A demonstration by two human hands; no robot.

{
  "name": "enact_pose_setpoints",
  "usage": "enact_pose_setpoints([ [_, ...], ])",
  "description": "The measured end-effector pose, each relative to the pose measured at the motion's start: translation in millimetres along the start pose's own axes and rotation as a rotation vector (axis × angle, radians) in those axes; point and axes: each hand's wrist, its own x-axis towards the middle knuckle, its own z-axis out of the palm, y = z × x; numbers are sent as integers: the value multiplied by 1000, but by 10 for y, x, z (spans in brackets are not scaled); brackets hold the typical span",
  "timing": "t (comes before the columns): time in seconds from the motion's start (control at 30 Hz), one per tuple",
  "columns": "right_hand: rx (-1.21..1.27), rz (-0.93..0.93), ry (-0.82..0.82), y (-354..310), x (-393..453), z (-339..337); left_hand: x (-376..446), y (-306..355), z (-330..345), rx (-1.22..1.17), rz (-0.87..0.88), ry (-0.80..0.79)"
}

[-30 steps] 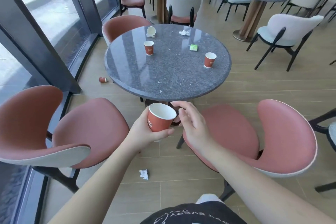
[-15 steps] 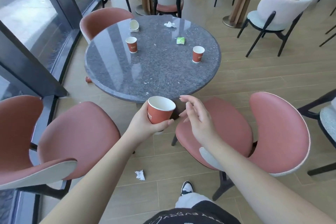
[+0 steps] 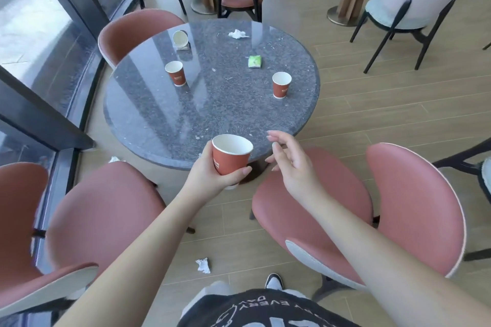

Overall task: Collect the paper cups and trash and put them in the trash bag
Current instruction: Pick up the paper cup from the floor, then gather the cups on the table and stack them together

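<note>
at the far left stand two pink chairs [image 3: 101, 218] beside the window wall, and a white scrap, perhaps crumpled paper, peeks out on the floor [image 3: 114, 159] between the nearer chair and the round grey table [image 3: 164, 125]. on the table's left side a tipped cup [image 3: 180, 38] lies on its side near the far rim, its open mouth facing the camera, and an upright red cup [image 3: 176, 73] stands nearer. down on the wooden floor, between the person's forearms, lies a crumpled tissue [image 3: 203, 265]. the left hand [image 3: 210, 175] is wrapped round a held red cup [image 3: 230, 154], thumb across the front and fingers behind, keeping it upright with its white inside showing, just over the table's near edge. farther back on the table are a crumpled napkin [image 3: 237, 34] near the far rim and a green packet [image 3: 255, 61] closer to the middle. the right hand [image 3: 292, 164] hovers just right of the held cup, fingers loosely spread and slightly bent, holding nothing and not touching the cup. a third standing cup [image 3: 281, 85] sits on the table's right side, well apart from the others. a pink chair [image 3: 398, 210] stands under the right forearm, and a white chair [image 3: 414, 8] stands farther back on the right
</note>
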Motion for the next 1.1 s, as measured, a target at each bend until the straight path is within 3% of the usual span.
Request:
enact_pose_setpoints([
  [0.3, -47, 53, -37, 130, 713, 202, 737, -227, -198, -38, -32, -67],
  [0.63, -63, 130, 74, 242, 1377, 543, 1570, -428, -533, -51, 9, -225],
  [0.93, -145, 185, 162, 520, 1859, 356, 2054, -287, -459, -92, 15, -323],
  [1.1, -219, 186, 120, 738, 2270, 191, 2287, -204, -356, -37, 16, -321],
])
